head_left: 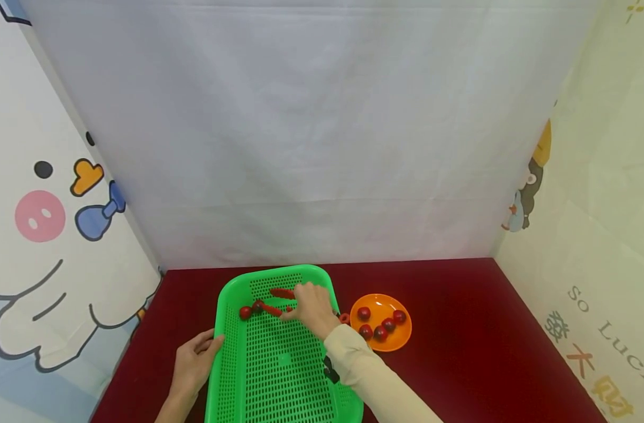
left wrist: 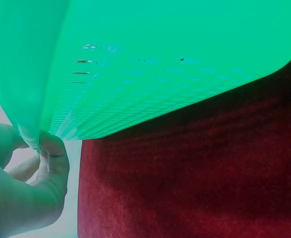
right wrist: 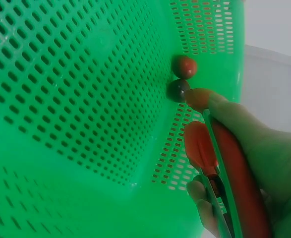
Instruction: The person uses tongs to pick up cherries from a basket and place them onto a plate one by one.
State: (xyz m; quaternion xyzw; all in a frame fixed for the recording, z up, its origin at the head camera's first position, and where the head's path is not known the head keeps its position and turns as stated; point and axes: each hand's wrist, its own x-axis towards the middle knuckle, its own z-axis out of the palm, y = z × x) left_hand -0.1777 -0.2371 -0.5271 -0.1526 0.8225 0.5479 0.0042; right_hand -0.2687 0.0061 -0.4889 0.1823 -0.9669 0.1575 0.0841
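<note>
A green perforated basket (head_left: 269, 364) stands in front of me, and my left hand (head_left: 192, 361) pinches its left rim between thumb and fingers. My right hand (head_left: 315, 308) reaches over the basket and grips red-tipped tongs (right wrist: 239, 178), whose two tips are spread apart. Near the back left corner inside the basket, a red round fruit (right wrist: 185, 67) lies beside a darker round fruit (right wrist: 178, 90). One tong tip is right by the darker fruit; whether they touch I cannot tell.
To the right of the basket, an orange plate (head_left: 380, 302) holds several dark red round fruits (head_left: 388, 325). Everything stands on a dark red tabletop (head_left: 459, 352). A pale cloth (head_left: 322, 147) hangs behind, with printed sheets (head_left: 607, 205) at the sides.
</note>
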